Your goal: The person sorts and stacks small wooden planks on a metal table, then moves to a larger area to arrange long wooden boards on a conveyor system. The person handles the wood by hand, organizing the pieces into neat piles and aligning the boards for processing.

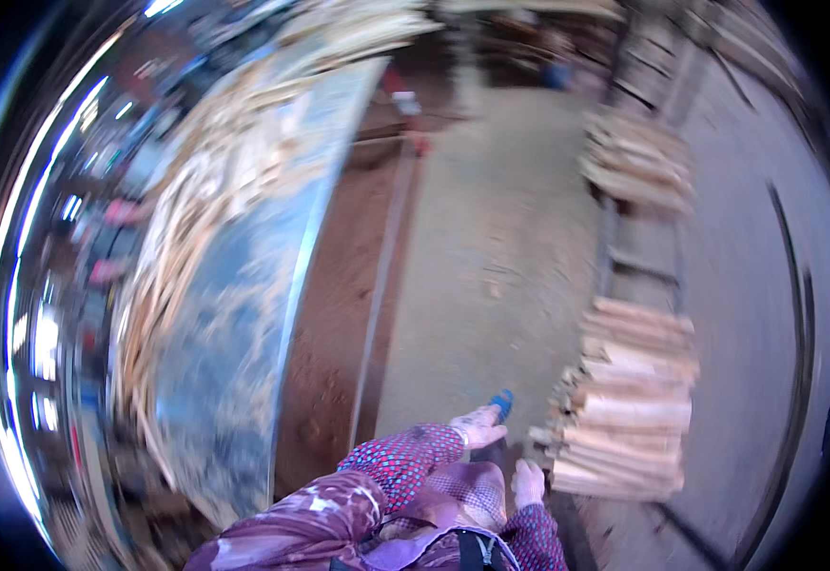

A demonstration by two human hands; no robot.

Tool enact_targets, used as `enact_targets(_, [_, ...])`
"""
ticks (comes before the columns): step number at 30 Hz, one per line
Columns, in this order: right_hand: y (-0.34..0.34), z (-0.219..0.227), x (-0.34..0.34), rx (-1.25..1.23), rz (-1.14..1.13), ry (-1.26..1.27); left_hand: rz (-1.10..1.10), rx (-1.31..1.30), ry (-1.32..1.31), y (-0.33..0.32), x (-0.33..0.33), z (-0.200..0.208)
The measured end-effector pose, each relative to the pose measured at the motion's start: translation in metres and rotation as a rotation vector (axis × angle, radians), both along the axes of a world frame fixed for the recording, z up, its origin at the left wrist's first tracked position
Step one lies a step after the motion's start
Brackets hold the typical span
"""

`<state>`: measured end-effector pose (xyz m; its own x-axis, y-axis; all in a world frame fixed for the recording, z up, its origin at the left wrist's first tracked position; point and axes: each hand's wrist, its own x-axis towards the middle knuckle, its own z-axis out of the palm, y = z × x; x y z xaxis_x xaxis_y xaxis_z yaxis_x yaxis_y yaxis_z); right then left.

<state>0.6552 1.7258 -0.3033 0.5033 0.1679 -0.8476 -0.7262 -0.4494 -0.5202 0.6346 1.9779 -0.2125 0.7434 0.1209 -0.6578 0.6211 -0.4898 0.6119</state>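
My left hand (479,427) reaches forward past the hem of a purple patterned sleeve, with a pale band at its wrist. Just beyond its fingers is a small blue thing (502,403); blur hides whether the hand touches it. My right hand (528,482) hangs low, beside the near end of a stack of light wooden strips (629,409). I see nothing held in it, but its fingers are smeared by motion. The strips lie crosswise on a low dark frame (645,271).
To the left runs a long metal-topped table (234,324) heaped with thin wood strips (215,190) along its far side. Reddish-brown ground (334,314) borders it. A second wood stack (638,162) sits farther along the frame. Grey floor (491,228) stretches ahead.
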Motion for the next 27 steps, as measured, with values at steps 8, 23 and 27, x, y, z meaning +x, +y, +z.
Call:
enact_targets(8, [-0.115,0.048,-0.048,-0.599,1.174,-0.384,0.800,0.132,-0.124,-0.096,-0.233,0.022])
enact_targets(23, [-0.132,0.137,-0.067,-0.733,2.258,-0.578,2.277,-0.147,0.409,-0.579,-0.558,0.006])
enact_targets(27, [-0.128,0.126,-0.087,-0.595,2.395,-0.607,2.593,-0.250,0.201,-0.706,-0.488,-0.068])
